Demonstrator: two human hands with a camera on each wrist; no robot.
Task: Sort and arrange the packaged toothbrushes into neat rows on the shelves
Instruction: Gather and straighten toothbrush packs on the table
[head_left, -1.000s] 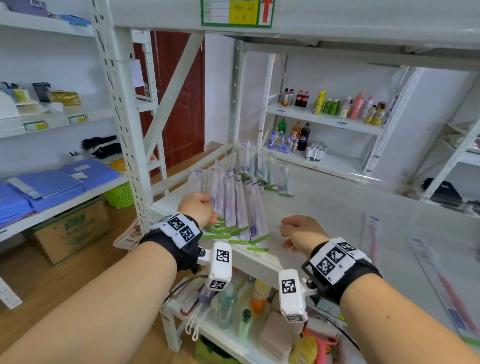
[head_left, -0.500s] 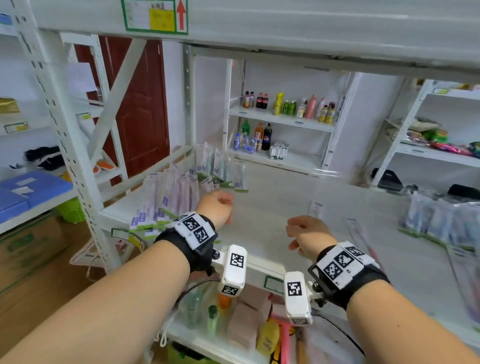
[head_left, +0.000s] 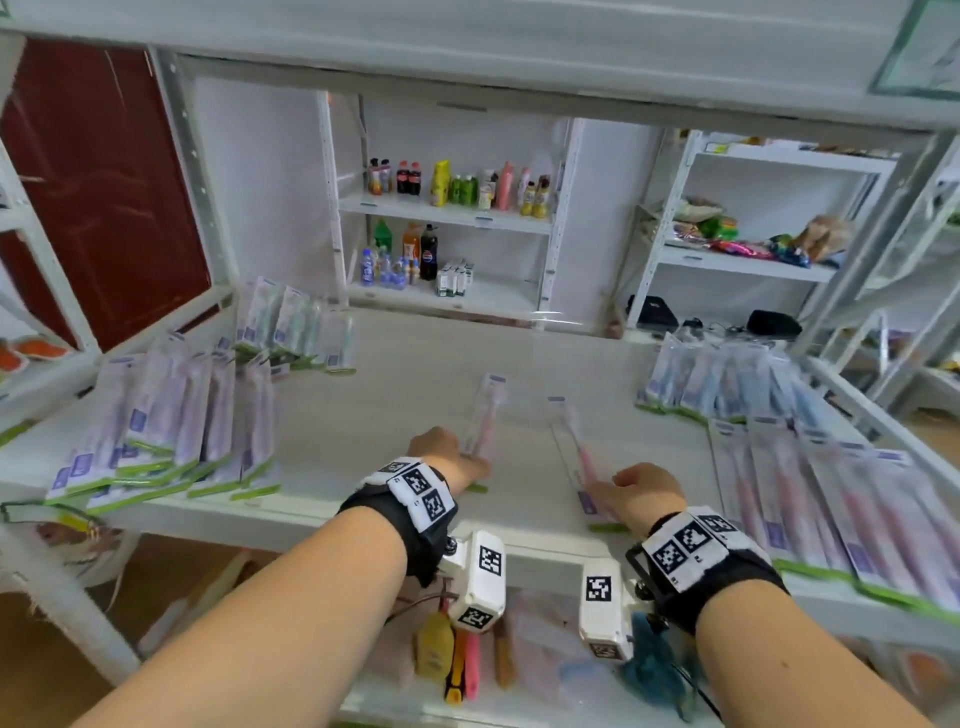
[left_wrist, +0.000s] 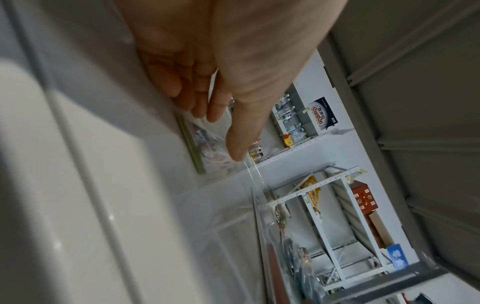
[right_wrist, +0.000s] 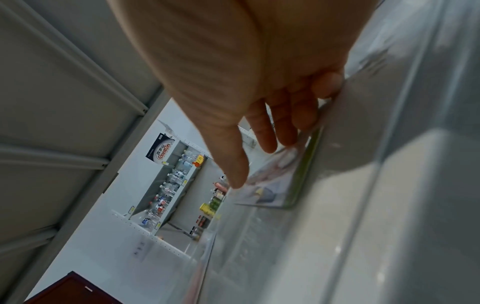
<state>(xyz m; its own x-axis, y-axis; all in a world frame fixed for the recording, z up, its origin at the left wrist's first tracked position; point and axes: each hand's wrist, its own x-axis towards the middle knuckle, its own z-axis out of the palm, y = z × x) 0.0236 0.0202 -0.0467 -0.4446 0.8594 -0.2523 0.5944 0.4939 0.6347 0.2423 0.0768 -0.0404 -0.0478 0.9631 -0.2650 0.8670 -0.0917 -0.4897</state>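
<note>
Two loose packaged pink toothbrushes lie lengthwise in the middle of the white shelf (head_left: 395, 405). My left hand (head_left: 441, 452) hovers over the near end of the left package (head_left: 484, 415), fingers (left_wrist: 197, 98) loosely extended and thumb out beside the package (left_wrist: 205, 148). My right hand (head_left: 641, 493) is over the near end of the right package (head_left: 574, 441), with straight fingers (right_wrist: 285, 127) at the green-edged package (right_wrist: 280, 185). Neither hand visibly pinches anything. Whether the fingertips touch the packs is unclear.
Rows of packaged toothbrushes line the shelf: purple (head_left: 171, 426) at the left, green (head_left: 291, 327) at the back left, blue (head_left: 727, 384) at the back right, pink (head_left: 831, 519) at the right. A shelf deck hangs close overhead. Bottles and goods fill the lower shelf (head_left: 467, 660).
The view has swung right. Both hands have moved from beside the purple row at the left to the two loose pink packages in the shelf's middle.
</note>
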